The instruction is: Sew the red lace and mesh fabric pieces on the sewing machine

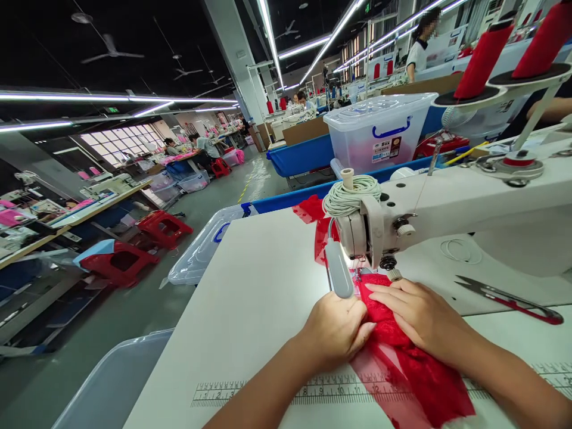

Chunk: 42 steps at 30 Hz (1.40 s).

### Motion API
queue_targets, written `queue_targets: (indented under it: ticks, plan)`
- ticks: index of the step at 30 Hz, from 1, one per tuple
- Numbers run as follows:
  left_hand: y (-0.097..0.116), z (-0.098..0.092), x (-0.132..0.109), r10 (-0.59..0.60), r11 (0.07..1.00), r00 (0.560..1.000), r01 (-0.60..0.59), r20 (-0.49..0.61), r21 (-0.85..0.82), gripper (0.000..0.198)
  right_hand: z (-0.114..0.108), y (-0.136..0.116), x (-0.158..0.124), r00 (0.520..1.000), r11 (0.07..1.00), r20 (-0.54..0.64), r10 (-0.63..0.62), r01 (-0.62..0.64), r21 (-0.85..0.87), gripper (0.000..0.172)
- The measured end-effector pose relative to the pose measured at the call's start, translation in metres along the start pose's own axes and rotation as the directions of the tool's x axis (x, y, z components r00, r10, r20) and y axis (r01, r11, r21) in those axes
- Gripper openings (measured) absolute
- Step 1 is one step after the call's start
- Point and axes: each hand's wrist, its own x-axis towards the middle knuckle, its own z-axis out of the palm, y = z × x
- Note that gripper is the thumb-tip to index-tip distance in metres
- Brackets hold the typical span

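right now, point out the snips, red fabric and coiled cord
Snips (499, 294), head view: middle, near the blades' base
Red fabric (386, 329), head view: lacy middle stretch
Coiled cord (347, 199), head view: front strands

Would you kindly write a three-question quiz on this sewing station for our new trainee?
1. True or false: neither the left hand nor the right hand is holding the snips.
2. What colour is the fabric under the right hand's fingers?
A) Blue
B) Red
C) Green
3. Fill in: the coil of cord sits on top of the ____.

Key: 1. True. 2. B. 3. Sewing machine.
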Motion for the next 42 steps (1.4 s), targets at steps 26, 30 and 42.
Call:
queue_targets:
  ticks: [26,30,42]
  plan:
    - [0.009,0.010,-0.008,-0.001,0.987,0.982,0.031,-0.188,0.157,0.083,0.000,0.000,0.003,0.998,0.995,-0.060,-0.012,0.006,-0.100,0.056]
    - [0.007,0.011,-0.006,-0.022,0.983,0.984,0.054,-0.180,0.176,0.081,0.002,0.002,0.005,0.999,0.994,-0.050,0.005,-0.011,-0.110,0.056]
    - [-0.002,0.010,0.000,0.007,0.976,0.969,0.047,-0.246,0.212,0.080,0.002,0.008,0.009,0.998,0.994,-0.048,-0.027,0.022,-0.107,0.046]
